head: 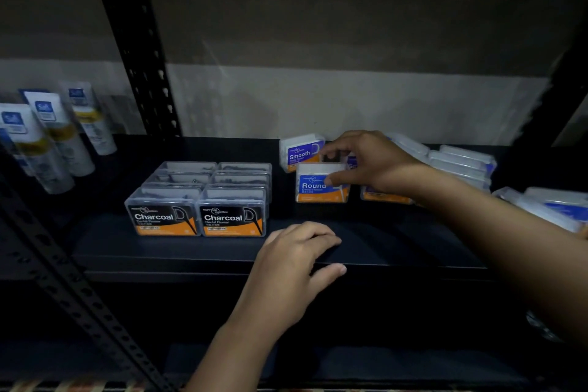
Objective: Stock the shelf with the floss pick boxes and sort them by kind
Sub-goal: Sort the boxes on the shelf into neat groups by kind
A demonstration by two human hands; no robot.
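Observation:
Two neat rows of black-labelled Charcoal boxes [199, 200] stand on the dark shelf [191, 251], left of centre. My right hand [366, 162] reaches in from the right and grips a blue-labelled Round box [318, 188], thumb on its front, fingers over its top. Just behind it stands a Smooth box [300, 151]. Another blue-labelled box [385, 196] is partly hidden under my wrist. My left hand [296, 261] rests on the shelf's front edge, fingers curled over it, holding no box.
Several clear blue-labelled boxes [458, 162] lie heaped at the right back, more at the far right [553, 207]. White tubes [63, 134] stand on the neighbouring shelf to the left, beyond a black perforated upright [140, 41]. The wall is close behind.

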